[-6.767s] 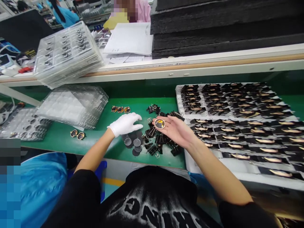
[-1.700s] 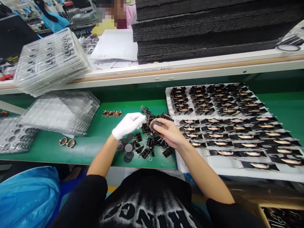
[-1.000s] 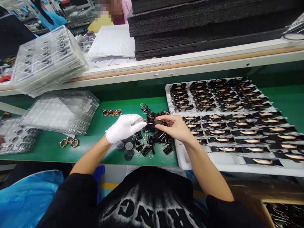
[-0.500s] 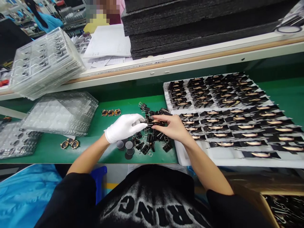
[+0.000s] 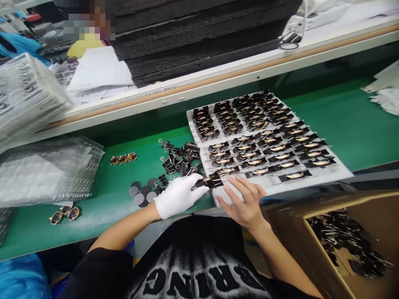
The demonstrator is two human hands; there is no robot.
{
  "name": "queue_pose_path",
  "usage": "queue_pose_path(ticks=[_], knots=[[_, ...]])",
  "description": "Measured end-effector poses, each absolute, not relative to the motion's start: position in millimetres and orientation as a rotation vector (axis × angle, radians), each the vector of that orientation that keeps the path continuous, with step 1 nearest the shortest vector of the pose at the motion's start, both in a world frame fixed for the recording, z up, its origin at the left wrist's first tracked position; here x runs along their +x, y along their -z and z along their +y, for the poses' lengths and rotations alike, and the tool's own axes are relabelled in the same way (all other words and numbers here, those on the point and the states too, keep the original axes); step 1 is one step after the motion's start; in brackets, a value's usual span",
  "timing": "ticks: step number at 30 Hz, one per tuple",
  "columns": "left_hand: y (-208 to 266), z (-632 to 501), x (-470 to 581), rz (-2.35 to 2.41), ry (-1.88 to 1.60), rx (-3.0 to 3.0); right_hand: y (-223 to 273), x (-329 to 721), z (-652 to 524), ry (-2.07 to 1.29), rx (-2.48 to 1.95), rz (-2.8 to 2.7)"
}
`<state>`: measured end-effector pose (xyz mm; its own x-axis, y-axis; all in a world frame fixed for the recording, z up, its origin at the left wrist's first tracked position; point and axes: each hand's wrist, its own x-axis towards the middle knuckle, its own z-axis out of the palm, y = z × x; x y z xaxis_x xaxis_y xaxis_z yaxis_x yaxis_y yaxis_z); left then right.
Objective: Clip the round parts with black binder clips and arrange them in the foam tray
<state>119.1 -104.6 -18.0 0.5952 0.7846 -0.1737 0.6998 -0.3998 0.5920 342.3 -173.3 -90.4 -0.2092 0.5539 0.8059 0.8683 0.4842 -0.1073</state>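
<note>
My left hand (image 5: 179, 196), in a white glove, pinches a small piece clamped with black binder clips (image 5: 212, 181) at the front left of the white foam tray (image 5: 332, 174). My right hand (image 5: 245, 201) is bare, its fingers spread over the tray's near left corner, close to the clip handles. Rows of similar clipped pieces, with pale curved strips showing, fill much of the tray. Loose black binder clips (image 5: 181, 161) lie in a heap left of it. Dark and grey round discs (image 5: 145, 194) rest beside my gloved wrist.
Two groups of gold-rimmed round pieces, one at the back (image 5: 124, 158) and one nearer (image 5: 65, 214), lie on the green table. Clear plastic trays (image 5: 46, 170) are stacked at left. Black foam sheets (image 5: 199, 41) sit on the shelf. A cardboard box (image 5: 346, 249) of clips stands below right.
My view has turned to the right. Both hands have moved from above the clip heap to the tray's front left corner. My right hand has let go of the clipped piece and spread its fingers.
</note>
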Motion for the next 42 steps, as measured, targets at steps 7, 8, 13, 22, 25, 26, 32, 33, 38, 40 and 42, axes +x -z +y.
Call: queue_pose_path(ticks=[7,8,13,22,25,26,32,33,38,40,42], knots=[[48.3,-114.2,197.4,1.280,-0.106,2.857,121.2,371.9,-196.7,0.458,-1.599,-1.577],[51.3,-113.0,203.9,1.319,-0.091,2.859,123.0,372.0,-195.5,0.452,-1.624,-1.557],[59.9,-107.6,219.0,1.363,-0.014,2.854,127.7,368.4,-189.3,0.382,-1.717,-1.516],[49.4,-116.4,212.9,1.373,-0.056,2.894,125.9,359.4,-186.4,0.380,-1.691,-1.534],[46.6,-115.6,210.3,1.329,-0.089,2.891,127.2,361.0,-185.5,0.422,-1.722,-1.484],[47.7,-114.4,211.0,1.312,-0.084,2.883,128.1,361.8,-185.6,0.433,-1.740,-1.466],[61.7,-110.5,225.9,1.348,-0.074,2.785,132.5,360.6,-187.3,0.392,-1.860,-1.405],[60.3,-112.5,225.6,1.362,-0.089,2.772,132.1,359.2,-187.0,0.389,-1.865,-1.405],[28.7,-127.1,177.5,1.337,-0.224,2.756,127.4,355.7,-185.5,0.410,-1.789,-1.487],[15.6,-127.9,137.4,1.382,-0.302,2.711,125.5,357.2,-185.6,0.440,-1.714,-1.545],[9.5,-123.9,89.2,1.566,-0.372,2.629,122.7,358.5,-183.9,0.504,-1.639,-1.587]])
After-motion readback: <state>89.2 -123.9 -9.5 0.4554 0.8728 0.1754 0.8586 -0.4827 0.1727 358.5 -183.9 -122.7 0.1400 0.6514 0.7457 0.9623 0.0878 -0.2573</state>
